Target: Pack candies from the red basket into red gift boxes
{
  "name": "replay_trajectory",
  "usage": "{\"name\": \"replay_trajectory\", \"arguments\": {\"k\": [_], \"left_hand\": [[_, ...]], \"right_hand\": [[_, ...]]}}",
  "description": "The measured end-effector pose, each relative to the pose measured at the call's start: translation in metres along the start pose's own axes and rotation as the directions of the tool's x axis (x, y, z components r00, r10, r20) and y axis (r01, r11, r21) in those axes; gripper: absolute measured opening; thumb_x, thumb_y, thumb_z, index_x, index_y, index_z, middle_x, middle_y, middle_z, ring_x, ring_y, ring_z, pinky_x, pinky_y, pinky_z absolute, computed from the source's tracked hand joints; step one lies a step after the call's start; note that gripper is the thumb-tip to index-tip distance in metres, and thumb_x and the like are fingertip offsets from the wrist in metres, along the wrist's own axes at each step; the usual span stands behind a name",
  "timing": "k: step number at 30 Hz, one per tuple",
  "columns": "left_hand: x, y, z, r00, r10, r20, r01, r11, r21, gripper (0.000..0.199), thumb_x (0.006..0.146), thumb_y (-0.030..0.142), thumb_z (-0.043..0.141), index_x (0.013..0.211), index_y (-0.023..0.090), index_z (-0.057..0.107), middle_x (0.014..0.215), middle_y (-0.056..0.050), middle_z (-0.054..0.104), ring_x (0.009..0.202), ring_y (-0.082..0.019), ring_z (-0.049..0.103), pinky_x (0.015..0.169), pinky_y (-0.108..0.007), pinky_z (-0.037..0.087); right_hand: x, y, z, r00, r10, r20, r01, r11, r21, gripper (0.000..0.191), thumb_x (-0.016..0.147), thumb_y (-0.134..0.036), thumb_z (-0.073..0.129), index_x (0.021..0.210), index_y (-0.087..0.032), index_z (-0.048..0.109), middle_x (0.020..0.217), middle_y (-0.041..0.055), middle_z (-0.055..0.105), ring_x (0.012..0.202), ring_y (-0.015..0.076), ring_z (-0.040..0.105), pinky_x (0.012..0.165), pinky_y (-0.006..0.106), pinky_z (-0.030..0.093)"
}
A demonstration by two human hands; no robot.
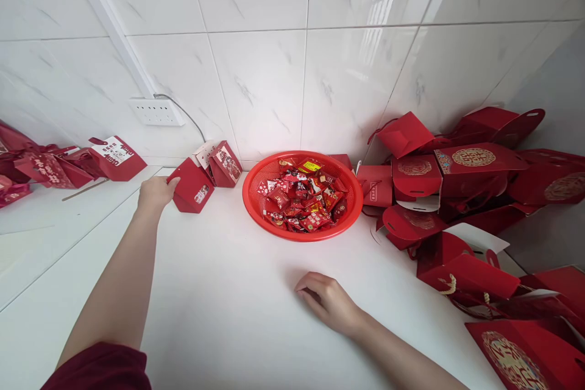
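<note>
My left hand (155, 194) grips the left edge of a small red gift box (192, 187) that stands on the white table (219, 292). Right beside that box, near the wall, is another red gift box (225, 164) with a printed front. My right hand (326, 300) rests on the table with its fingers curled in, and nothing shows in them. Beyond it sits a red plastic basket (303, 237) of wrapped candies (301, 198), which neither hand touches.
Many red gift boxes (478, 161) are piled along the right side. More boxes (119, 161) and red bags lie at the far left. A power strip (156, 112) with a grey cable is fixed to the tiled wall (256, 79) behind.
</note>
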State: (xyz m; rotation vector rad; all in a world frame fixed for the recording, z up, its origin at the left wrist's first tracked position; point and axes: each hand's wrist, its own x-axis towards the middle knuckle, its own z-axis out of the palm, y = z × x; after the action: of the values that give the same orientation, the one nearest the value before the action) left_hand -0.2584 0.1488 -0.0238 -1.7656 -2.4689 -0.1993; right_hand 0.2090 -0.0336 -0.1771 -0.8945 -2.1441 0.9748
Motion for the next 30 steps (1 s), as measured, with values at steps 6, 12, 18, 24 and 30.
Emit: {"name": "replay_trajectory", "arguments": {"k": [6, 12, 18, 24, 30], "left_hand": [[0.008, 0.003, 0.001, 1.0, 0.005, -0.018, -0.005, 1.0, -0.007, 0.049, 0.089, 0.056, 0.043, 0.071, 0.014, 0.059, 0.061, -0.003, 0.054, 0.069, -0.02, 0.058, 0.062, -0.031, 0.039], [0.012, 0.009, -0.001, 1.0, -0.002, -0.007, 0.002, 1.0, -0.021, 0.047, 0.085, 0.057, 0.043, 0.069, 0.014, 0.057, 0.058, -0.003, 0.053, 0.075, -0.023, 0.061, 0.064, -0.032, 0.04], [0.009, 0.014, -0.004, 1.0, -0.024, 0.01, 0.024, 0.999, -0.035, 0.046, 0.085, 0.057, 0.043, 0.068, 0.015, 0.052, 0.058, -0.002, 0.048, 0.078, -0.023, 0.058, 0.065, -0.032, 0.04], [0.002, 0.015, -0.005, 0.998, -0.063, 0.027, 0.064, 0.996, -0.056, 0.05, 0.087, 0.06, 0.04, 0.072, 0.014, 0.054, 0.063, -0.004, 0.052, 0.079, -0.024, 0.058, 0.063, -0.031, 0.04], [-0.002, 0.013, -0.013, 0.999, -0.041, 0.006, 0.041, 0.994, -0.103, 0.052, 0.08, 0.064, 0.048, 0.071, 0.014, 0.058, 0.052, -0.002, 0.05, 0.07, -0.023, 0.058, 0.062, -0.032, 0.04]], "right_hand": [[0.0, 0.0, -0.001, 1.0, 0.002, 0.008, -0.002, 1.0, 0.027, 0.018, 0.095, -0.014, 0.047, 0.097, -0.023, 0.061, 0.094, 0.0037, 0.066, 0.085, 0.0159, 0.062, 0.078, 0.027, 0.049], [0.002, -0.002, -0.003, 1.0, 0.014, 0.012, -0.014, 0.999, 0.029, 0.017, 0.094, -0.013, 0.047, 0.095, -0.022, 0.062, 0.093, 0.0042, 0.066, 0.083, 0.0157, 0.062, 0.076, 0.027, 0.049], [0.004, -0.001, -0.003, 1.0, 0.011, 0.006, -0.011, 0.999, 0.033, 0.017, 0.095, -0.015, 0.047, 0.096, -0.022, 0.062, 0.092, 0.0042, 0.066, 0.082, 0.0156, 0.061, 0.075, 0.027, 0.049], [0.003, -0.001, -0.002, 1.0, 0.006, 0.003, -0.006, 0.999, 0.031, 0.018, 0.094, -0.014, 0.047, 0.096, -0.022, 0.063, 0.093, 0.004, 0.066, 0.083, 0.015, 0.062, 0.076, 0.026, 0.049], [0.003, -0.003, -0.004, 1.0, -0.018, -0.014, 0.018, 1.0, -0.001, 0.018, 0.092, -0.012, 0.05, 0.097, -0.02, 0.065, 0.094, 0.0051, 0.068, 0.083, 0.0151, 0.063, 0.076, 0.026, 0.051]]}}
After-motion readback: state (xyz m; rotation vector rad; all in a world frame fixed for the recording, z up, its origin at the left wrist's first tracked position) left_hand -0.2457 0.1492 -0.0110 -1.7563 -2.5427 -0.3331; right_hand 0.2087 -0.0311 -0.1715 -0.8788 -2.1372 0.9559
